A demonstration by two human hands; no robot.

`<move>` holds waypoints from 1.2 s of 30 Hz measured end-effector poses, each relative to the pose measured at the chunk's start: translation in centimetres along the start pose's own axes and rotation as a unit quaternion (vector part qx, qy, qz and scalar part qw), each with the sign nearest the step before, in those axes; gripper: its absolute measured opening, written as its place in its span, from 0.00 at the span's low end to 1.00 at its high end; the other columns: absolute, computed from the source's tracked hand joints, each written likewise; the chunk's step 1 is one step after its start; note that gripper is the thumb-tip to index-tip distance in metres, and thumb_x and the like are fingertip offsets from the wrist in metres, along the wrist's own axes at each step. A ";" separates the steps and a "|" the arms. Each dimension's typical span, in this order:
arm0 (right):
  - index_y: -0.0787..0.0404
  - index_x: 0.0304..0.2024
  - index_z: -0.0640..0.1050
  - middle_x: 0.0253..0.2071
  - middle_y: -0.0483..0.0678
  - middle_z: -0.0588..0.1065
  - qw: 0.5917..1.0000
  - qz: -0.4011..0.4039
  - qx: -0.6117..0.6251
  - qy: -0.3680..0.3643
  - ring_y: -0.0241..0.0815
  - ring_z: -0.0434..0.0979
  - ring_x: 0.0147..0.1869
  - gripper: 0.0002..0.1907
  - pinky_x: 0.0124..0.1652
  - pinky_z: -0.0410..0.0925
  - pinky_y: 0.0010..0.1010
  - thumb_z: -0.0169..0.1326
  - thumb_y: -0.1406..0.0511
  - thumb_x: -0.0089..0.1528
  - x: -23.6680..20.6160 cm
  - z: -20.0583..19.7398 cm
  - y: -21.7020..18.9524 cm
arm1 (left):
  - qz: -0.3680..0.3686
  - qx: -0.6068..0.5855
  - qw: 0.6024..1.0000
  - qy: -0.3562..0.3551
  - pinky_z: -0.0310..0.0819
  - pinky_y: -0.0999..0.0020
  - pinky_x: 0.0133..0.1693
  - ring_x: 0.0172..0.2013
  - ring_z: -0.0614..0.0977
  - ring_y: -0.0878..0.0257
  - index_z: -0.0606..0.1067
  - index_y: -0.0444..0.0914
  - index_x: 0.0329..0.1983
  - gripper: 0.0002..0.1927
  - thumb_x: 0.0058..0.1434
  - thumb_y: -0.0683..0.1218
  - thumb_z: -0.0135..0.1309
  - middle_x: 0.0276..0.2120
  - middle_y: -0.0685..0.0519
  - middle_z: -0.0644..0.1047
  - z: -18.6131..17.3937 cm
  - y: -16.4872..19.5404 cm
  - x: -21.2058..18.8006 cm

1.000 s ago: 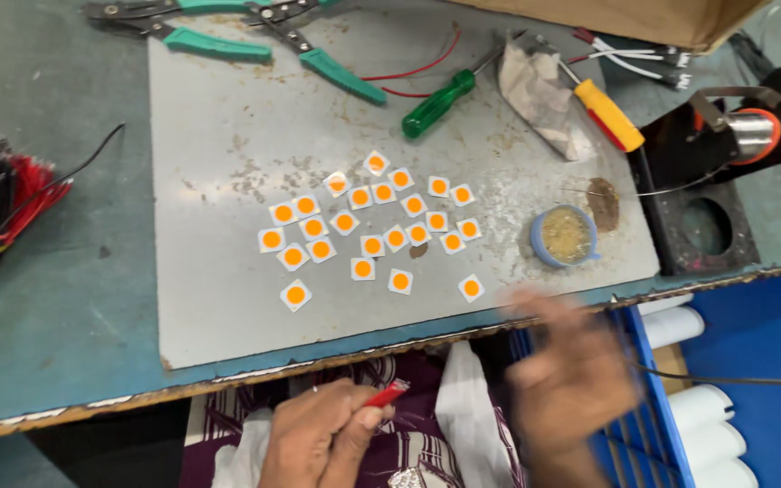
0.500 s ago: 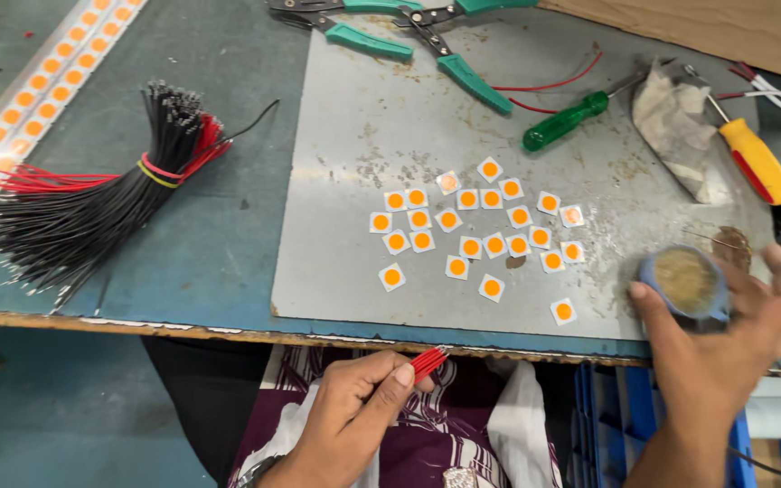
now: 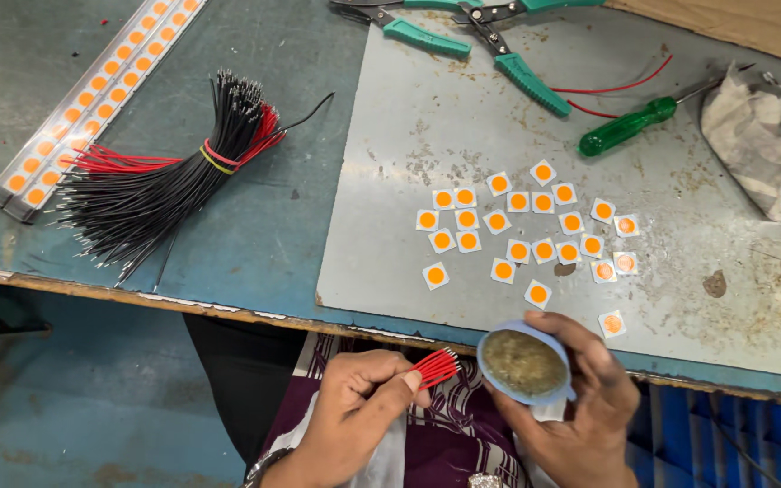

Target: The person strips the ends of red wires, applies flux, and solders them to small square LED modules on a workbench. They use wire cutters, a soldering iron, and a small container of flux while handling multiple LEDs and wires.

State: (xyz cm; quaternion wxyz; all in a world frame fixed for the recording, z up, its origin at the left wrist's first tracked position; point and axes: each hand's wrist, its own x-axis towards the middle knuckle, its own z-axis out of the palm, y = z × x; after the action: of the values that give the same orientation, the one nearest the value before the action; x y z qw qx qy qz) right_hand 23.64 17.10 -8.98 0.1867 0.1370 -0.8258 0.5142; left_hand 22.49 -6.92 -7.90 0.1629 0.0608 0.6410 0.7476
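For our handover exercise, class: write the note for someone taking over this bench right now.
Left hand: grip shut on a bunch of red wires, bare tips toward the tin.
Right hand: holds a small round blue tin of brownish paste below the bench edge.
On the metal sheet: orange-centred squares, no wires attached.
Left: wire bundle.
Wire tips not yet in the paste.

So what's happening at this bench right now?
A person sits at a workbench. Their left hand pinches a small bunch of red wires, tips pointing at a round blue tin of brownish paste held in their right hand just below the bench edge. On the metal sheet lie small square LED chips; a bundle of black and red wires lies to the left.
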 end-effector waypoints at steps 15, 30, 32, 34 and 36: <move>0.37 0.74 0.42 0.61 0.61 0.68 0.993 -0.102 0.045 -0.044 0.50 0.78 0.60 0.62 0.52 0.79 0.36 0.66 0.78 0.53 -1.1 1.8 1.1 | 0.056 0.102 0.993 0.018 0.56 0.67 0.21 0.17 0.68 0.68 0.74 0.30 0.21 0.10 0.58 0.38 0.56 0.15 0.52 0.69 0.8 1.0 -0.2; 0.39 0.74 0.44 0.60 0.59 0.70 0.994 -0.102 0.031 -0.032 0.50 0.79 0.58 0.61 0.52 0.77 0.37 0.68 0.77 0.52 -1.3 1.9 1.4 | 0.067 0.149 0.986 0.044 0.57 0.63 0.20 0.14 0.65 0.63 0.65 0.31 0.17 0.15 0.56 0.40 0.54 0.13 0.49 0.63 2.3 1.1 1.1; 0.39 0.74 0.45 0.60 0.58 0.70 0.993 -0.112 0.019 -0.032 0.49 0.79 0.57 0.61 0.51 0.77 0.36 0.69 0.77 0.52 -1.2 1.8 1.3 | 0.066 0.150 0.986 0.043 0.56 0.63 0.20 0.14 0.65 0.63 0.65 0.31 0.17 0.15 0.56 0.40 0.54 0.13 0.49 0.63 2.4 1.0 1.1; 0.39 0.74 0.45 0.60 0.57 0.70 0.992 -0.122 0.005 -0.036 0.47 0.79 0.56 0.61 0.50 0.77 0.35 0.70 0.76 0.53 -1.1 1.8 1.2 | 0.062 0.152 0.985 0.045 0.56 0.63 0.20 0.14 0.65 0.63 0.64 0.31 0.16 0.15 0.55 0.40 0.54 0.12 0.49 0.63 2.4 0.9 1.2; 0.39 0.74 0.45 0.60 0.58 0.70 0.992 -0.122 0.002 -0.037 0.47 0.79 0.56 0.62 0.49 0.77 0.34 0.70 0.76 0.52 -1.1 1.8 1.2 | 0.068 0.148 0.986 0.044 0.56 0.63 0.20 0.14 0.65 0.63 0.64 0.31 0.16 0.15 0.55 0.39 0.54 0.12 0.48 0.63 2.4 0.8 1.3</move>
State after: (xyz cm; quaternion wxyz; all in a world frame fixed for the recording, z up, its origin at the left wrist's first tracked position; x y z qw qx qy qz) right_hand 23.79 16.03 -11.20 0.2173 0.2564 -0.8083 0.4835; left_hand 21.88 -4.32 -6.86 0.0730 0.0947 0.7457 0.6554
